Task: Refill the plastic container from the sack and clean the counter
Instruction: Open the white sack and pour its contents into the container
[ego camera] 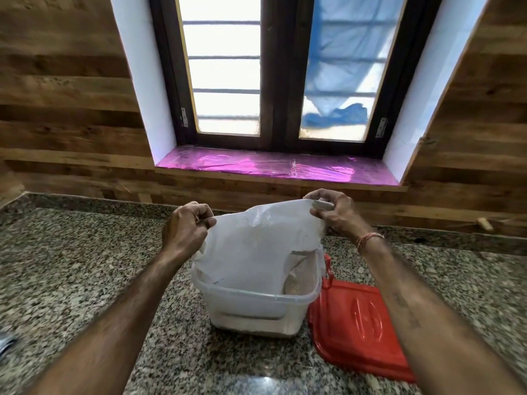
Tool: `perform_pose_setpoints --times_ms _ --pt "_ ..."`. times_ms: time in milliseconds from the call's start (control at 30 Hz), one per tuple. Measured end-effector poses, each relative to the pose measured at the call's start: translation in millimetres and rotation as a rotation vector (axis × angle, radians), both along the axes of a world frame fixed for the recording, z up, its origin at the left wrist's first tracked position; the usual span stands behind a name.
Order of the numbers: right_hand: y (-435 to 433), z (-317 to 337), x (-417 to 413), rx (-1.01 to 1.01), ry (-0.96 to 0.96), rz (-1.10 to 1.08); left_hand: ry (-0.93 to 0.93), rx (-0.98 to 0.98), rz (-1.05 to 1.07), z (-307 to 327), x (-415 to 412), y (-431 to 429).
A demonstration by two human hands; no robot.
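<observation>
The sack's point(256, 240) mouth is hidden inside the plastic container point(256, 306), so any flow cannot be seen; a pale mound shows at the container's right inner side. The sack stands upended, long axis near vertical, closed end up. The left hand point(185, 226) and right hand point(332, 213) each pinch an upper corner. The container stands on the granite worktop point(71, 266), a red lid point(359, 323) just beside it.

1 head-worn view looks forward and down from close above the counter point(71, 266), facing the window point(273, 75) and wood wall point(62, 95). Both forearms reach in from the bottom edge toward mid-frame.
</observation>
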State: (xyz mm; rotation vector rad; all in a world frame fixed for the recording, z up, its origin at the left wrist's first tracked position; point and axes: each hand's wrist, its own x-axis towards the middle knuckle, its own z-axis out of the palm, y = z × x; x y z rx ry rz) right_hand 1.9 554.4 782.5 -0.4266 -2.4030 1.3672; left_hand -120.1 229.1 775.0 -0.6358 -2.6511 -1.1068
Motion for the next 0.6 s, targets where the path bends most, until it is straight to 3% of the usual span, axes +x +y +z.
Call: perform_pose_setpoints --times_ms 100,233,300,500,600 --pt "-3.9 -0.8 -2.8 0.095 -0.011 0.006 -0.003 -0.018 0.018 -0.2 1.5 1.7" --pt "-9.1 1.7 -2.8 0.508 -0.001 -0.07 -0.015 -0.019 0.011 0.3 -0.5 -0.6" --pt "-10.4 7.7 -2.1 0.623 0.019 -0.077 -0.014 -0.023 0.008 2.8 0.9 -1.9" --pt "-9.5 33.0 -3.9 0.759 0.077 0.001 -0.106 -0.147 -0.017 17.7 -3.0 -13.0" --pt "-11.5 39.1 -9.1 0.78 0.066 0.037 -0.015 -0.186 -0.027 32.2 12.2 6.3"
